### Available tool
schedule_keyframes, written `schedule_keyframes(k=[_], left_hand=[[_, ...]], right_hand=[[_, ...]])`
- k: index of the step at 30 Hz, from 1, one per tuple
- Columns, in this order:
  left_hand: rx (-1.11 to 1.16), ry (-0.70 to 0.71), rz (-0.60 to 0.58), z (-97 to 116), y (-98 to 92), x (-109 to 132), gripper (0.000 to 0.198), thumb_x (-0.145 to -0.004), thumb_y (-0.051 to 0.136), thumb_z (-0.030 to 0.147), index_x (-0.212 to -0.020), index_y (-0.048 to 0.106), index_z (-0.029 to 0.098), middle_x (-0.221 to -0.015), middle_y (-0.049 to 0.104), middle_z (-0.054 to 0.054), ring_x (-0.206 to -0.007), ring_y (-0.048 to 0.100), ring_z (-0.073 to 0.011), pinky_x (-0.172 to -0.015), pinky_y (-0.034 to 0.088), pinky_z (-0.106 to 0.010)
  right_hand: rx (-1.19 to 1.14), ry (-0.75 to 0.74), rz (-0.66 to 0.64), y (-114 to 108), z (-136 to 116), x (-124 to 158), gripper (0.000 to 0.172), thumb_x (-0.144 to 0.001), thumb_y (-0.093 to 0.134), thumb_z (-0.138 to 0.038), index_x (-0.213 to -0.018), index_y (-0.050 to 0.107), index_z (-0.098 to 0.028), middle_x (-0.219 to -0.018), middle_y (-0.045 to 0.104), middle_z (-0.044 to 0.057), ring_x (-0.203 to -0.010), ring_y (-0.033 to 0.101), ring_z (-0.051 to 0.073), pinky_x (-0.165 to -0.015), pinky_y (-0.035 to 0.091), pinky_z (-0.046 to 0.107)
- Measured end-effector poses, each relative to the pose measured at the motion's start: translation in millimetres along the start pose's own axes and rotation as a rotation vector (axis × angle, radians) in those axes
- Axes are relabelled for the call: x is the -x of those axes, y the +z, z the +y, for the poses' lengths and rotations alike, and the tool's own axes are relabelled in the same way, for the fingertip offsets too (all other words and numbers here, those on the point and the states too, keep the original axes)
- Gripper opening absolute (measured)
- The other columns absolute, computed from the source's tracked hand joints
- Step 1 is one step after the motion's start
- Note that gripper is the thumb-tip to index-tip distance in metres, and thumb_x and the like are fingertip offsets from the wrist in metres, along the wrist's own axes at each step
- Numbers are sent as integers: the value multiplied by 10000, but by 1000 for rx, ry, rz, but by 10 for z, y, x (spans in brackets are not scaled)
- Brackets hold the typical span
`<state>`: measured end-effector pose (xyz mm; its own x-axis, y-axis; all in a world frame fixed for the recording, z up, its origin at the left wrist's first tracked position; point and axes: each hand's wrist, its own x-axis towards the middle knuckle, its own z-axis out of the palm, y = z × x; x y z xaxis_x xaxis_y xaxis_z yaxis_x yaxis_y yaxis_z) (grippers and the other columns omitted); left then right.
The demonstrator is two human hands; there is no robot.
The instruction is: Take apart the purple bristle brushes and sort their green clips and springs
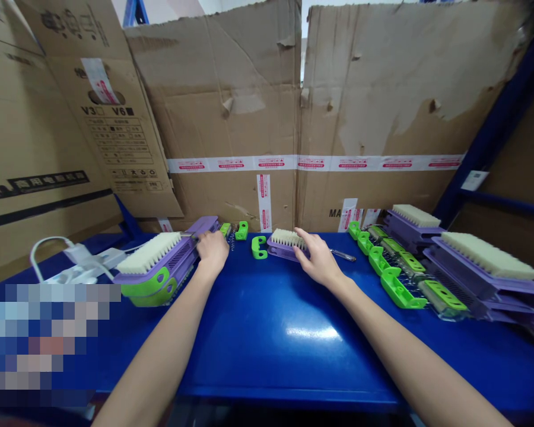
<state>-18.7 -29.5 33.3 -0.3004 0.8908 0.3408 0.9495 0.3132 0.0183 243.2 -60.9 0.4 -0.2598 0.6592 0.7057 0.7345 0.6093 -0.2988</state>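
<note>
In the middle of the blue table, a purple brush [281, 244] with cream bristles facing up lies under my right hand [318, 258]. That hand's thumb is at the brush's near side and its fingers reach over the far side, holding it at its right end. My left hand [212, 249], fingers curled down, is beside the right end of a stack of purple brushes [153, 255] with a green piece at the front. Its fingertips are hidden, so what they hold cannot be made out. A green bracket-shaped part [258, 248] stands just left of the middle brush.
To the right lie several green parts [396, 289], a row of metal-pinned pieces with green tops [445, 295], and more purple brushes [489, 261]. A slim metallic tool [342, 255] lies near my right hand. Cardboard [231, 130] walls the back; a white power strip [86, 264] sits left.
</note>
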Motion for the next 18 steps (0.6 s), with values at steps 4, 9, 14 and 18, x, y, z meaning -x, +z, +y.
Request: schedule_keyframes(k=[4,9,14,18], left_hand=[[-8,0,20,21,22,5,367,-882,409,257,-1052,665,56,-1096,602,-241,-1047,558,-328,-745,493,-353],[-23,-1,42,27,34,5,356,-873,417,252,-1048,668,71,-1098,600,-237,-1059,545,-330,-743,492,-355],[-24,2,46,37,23,21,352,-867,427,263,-1043,658,64,-1075,597,-243,-1060,531,-339,-735,491,-365],[25,153,109,68,-35,54,382,-875,410,300,-1129,609,95,-1111,576,-203,-1099,500,-325,-751,497,-366]], right_hand=[[17,-2,-13,-1,10,1,462,-886,458,-287,-1322,477,-134,-1142,635,144,-1046,572,271,-916,463,442],[35,1,-23,13,29,3,459,-890,448,-294,-1319,476,-135,-1127,638,146,-1038,572,276,-907,461,445],[44,-2,-22,25,35,7,462,-887,450,-293,-1324,470,-142,-1128,638,141,-1039,568,271,-906,458,438],[57,-1,-26,19,33,6,467,-885,448,-286,-1326,469,-134,-1139,636,149,-1043,568,276,-905,458,444]])
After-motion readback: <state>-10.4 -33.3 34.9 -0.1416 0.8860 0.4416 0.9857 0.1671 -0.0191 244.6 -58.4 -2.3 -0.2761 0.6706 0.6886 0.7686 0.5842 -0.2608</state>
